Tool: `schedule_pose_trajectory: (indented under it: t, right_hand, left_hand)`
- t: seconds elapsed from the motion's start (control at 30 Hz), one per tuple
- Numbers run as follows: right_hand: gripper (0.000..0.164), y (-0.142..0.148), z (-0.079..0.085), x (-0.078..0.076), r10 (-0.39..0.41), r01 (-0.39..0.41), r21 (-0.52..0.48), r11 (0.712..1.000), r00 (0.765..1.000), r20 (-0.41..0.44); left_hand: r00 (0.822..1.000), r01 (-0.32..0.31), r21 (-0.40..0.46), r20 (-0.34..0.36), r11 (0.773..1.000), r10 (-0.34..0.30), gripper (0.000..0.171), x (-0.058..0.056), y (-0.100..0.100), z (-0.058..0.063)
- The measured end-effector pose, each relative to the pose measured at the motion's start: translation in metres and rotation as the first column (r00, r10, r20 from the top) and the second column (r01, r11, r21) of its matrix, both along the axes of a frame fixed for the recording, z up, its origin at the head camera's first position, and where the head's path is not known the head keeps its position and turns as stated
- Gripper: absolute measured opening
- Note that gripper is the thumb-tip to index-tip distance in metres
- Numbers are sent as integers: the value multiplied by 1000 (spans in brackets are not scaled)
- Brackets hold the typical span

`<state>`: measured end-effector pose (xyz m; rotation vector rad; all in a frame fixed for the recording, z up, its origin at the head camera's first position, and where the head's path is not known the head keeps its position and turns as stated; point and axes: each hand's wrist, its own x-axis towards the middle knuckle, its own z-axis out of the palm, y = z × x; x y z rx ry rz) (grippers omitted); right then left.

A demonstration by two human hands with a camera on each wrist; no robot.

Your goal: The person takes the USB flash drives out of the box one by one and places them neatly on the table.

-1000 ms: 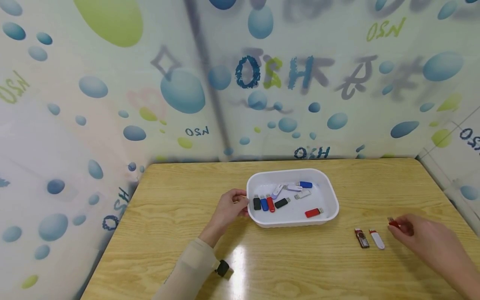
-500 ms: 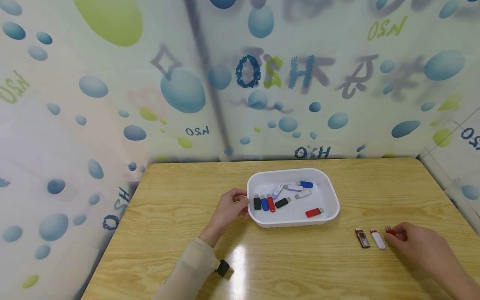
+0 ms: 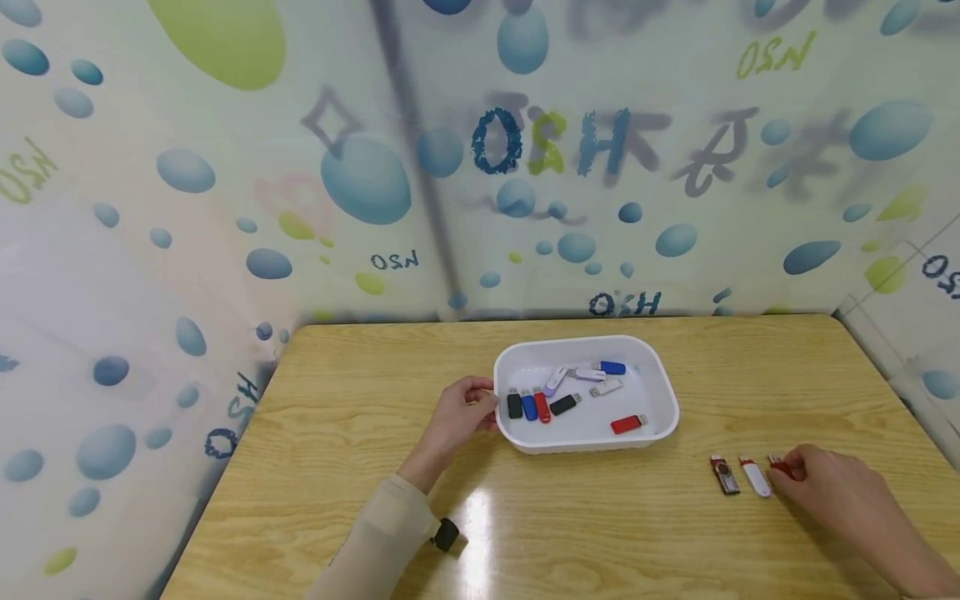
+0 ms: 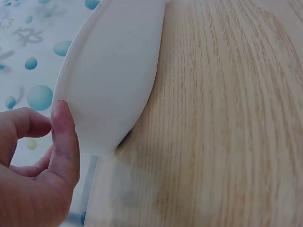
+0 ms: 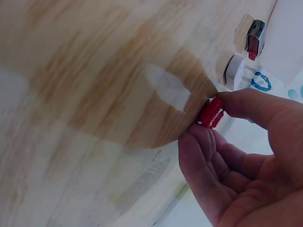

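Note:
A white plastic basin (image 3: pixel 588 447) holds several USB flash drives, and my left hand (image 3: pixel 457 417) grips its left rim between thumb and fingers. That rim also shows pinched beside the basin wall (image 4: pixel 109 71) in the left wrist view. At the right, my right hand (image 3: pixel 843 496) pinches a red USB flash drive (image 5: pixel 211 112) between thumb and forefinger, low over the wooden table, with its metal plug facing away from me. Just left of it lie a white flash drive with a red end (image 3: pixel 756 478) and a dark red and silver one (image 3: pixel 724 475), side by side.
Inside the basin, a black drive (image 3: pixel 514 406), a blue drive (image 3: pixel 529 407) and a red drive (image 3: pixel 542 407) stand in a row; others lie loose, among them a red one (image 3: pixel 627 424) near the front right. A patterned curtain (image 3: pixel 360 275) hangs behind the table's far edge.
My right hand has moved slightly left and down with the red flash drive, bringing it close beside the white one. The left hand and the basin have not moved.

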<state>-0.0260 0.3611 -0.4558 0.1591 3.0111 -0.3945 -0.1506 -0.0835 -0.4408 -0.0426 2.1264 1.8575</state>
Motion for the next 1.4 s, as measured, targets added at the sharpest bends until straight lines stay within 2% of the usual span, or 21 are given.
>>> schedule_pose_trajectory:
  t: [0.27,0.37,0.47,0.53,0.6,0.73,0.83,0.97,1.07,1.17,1.23,1.4]
  right_hand:
    - [24,1,1,-2,-9,9,4,1000,999,35]
    - [27,1,3,-2,-15,15,6,1000,998,53]
    - [36,1,5,-2,-20,20,0,1000,996,87]
    - [43,0,7,-1,-25,27,-9,1000,992,124]
    - [53,1,10,0,-32,35,-14,999,986,162]
    - [79,3,21,0,-61,63,-5,998,977,203]
    - [84,2,31,-2,-71,72,0,997,986,150]
    - [65,-6,44,-3,-67,67,-15,998,998,-5]
    - [57,-15,54,-4,-67,65,-34,997,995,-74]
    - [58,-25,62,-7,-58,53,-45,998,994,-97]
    - [61,-32,67,-9,-41,36,-46,998,993,-106]
    - [62,-47,75,-15,9,-15,-45,999,990,-144]
  left_hand:
    - [1000,17,5,24,1000,-17,37,0,-1,3]
    - [999,22,-6,30,1000,-22,37,4,0,14]
    - [999,25,-18,28,1000,-24,36,9,2,27]
    - [999,25,-17,26,1000,-24,36,11,3,31]
    - [999,25,-15,26,1000,-25,36,10,3,29]
    - [999,24,0,26,1000,-24,36,4,1,13]
    - [1000,17,8,24,1000,-17,36,0,0,2]
    - [1000,4,10,16,1000,-4,35,-1,-1,-3]
    - [1000,1,10,9,1000,-1,34,-1,-1,-3]
    - [1000,2,7,8,1000,-2,34,-1,-2,-2]
    - [1000,7,-5,13,1000,-7,35,3,-1,7]
    - [1000,17,-21,20,1000,-17,36,3,-1,10]
